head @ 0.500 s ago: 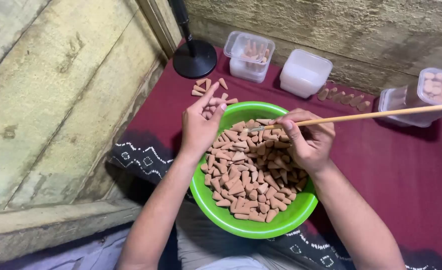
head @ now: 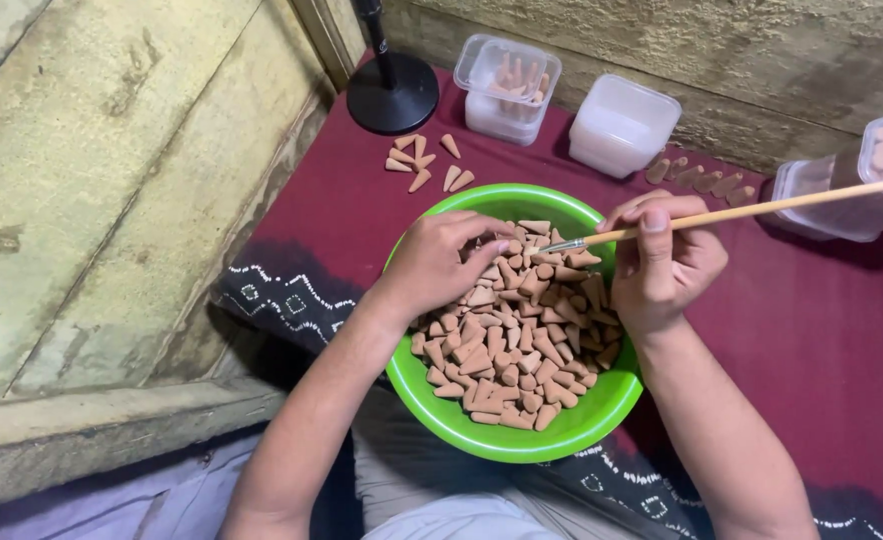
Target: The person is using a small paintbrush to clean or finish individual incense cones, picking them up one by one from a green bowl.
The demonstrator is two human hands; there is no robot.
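A brush is pinched in the right hand over the bowl, ready for use, while cones are grasped by the left hand.

Maroon cloth with white patterned edge covers the surface. On it: green bowl, black round stand base, three clear plastic boxes, loose brown cones.

Rough weathered wooden planks at left, worn plaster wall behind, maroon patterned cloth underneath, soft even light
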